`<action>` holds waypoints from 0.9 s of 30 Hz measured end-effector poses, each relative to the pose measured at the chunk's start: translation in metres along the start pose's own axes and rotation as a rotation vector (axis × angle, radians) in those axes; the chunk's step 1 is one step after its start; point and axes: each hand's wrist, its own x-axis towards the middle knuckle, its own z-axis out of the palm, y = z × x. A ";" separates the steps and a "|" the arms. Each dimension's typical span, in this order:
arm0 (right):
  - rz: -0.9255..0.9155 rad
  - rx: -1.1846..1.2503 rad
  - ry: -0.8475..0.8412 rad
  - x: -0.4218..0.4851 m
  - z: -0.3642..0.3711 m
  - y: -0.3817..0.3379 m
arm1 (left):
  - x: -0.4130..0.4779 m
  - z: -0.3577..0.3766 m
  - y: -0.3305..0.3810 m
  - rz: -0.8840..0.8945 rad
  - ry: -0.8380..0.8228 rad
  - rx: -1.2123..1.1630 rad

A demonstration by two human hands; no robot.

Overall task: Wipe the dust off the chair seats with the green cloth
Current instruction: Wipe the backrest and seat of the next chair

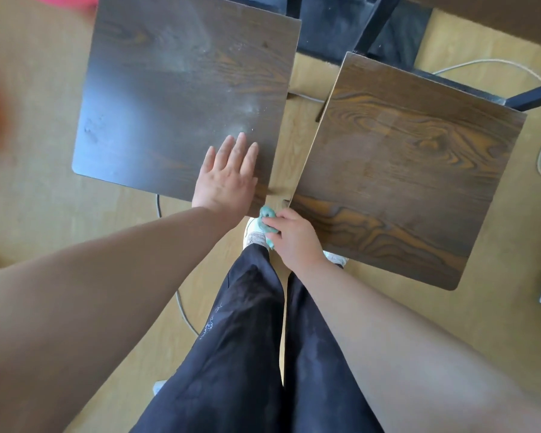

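On the dusty left chair seat (181, 95), near its front right corner, the left hand (227, 179) is laid flat, fingers straight. Between the seats, beside the right chair seat (403, 170), the bunched green cloth (266, 214) is gripped by the right hand (294, 237).

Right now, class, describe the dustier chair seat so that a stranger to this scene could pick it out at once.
On the light wooden floor stand two dark wood-grain chair seats. It is the left seat, where the flat left hand rests. Pale dust smears dull it, while the right seat shows clear orange grain.
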 end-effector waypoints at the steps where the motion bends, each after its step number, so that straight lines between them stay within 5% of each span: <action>1: 0.017 0.049 0.001 0.002 -0.003 -0.002 | 0.000 -0.001 -0.002 -0.012 0.003 -0.002; 10: 0.406 0.783 0.365 0.033 -0.108 0.040 | 0.027 -0.018 0.030 0.031 -0.004 0.035; 13: 0.452 0.864 0.458 0.050 -0.153 0.056 | 0.045 -0.031 0.060 0.070 -0.011 0.014; 22: 0.394 0.420 0.596 0.087 -0.312 0.135 | 0.101 -0.056 0.147 0.206 0.011 0.024; 27: 0.359 0.025 0.466 0.096 -0.358 0.173 | 0.122 -0.063 0.181 0.237 0.012 0.037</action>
